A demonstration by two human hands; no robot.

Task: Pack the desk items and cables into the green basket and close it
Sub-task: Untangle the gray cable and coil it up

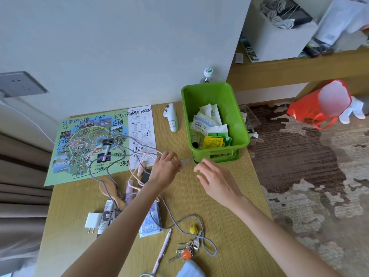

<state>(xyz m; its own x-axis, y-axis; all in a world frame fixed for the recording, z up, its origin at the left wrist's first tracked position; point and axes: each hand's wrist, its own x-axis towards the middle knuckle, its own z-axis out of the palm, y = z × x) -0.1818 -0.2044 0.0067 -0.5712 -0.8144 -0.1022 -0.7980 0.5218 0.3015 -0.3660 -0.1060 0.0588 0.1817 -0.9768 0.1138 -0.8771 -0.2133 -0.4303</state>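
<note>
Nearest, a grey cable (192, 216) loops across the surface (65, 212) beside the keys (186, 250). Farther on, the left hand (165, 168) holds that cable's far stretch, fingers curled round it. The right hand (216, 180) hovers just beside it, fingers loosely spread and holding nothing. Just beyond both stands the green basket (237, 120), open-topped, with packets inside.

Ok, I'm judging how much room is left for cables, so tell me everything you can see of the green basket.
The green basket looks like plastic: a rectangular tub with rounded rim, tapered walls and a slotted base. It stands upright, open, no lid on, at the far right edge of the desk. Inside, white sachets and yellow and green packets cover its bottom; the upper part is free. A grey cable reaches its near left corner.
</note>
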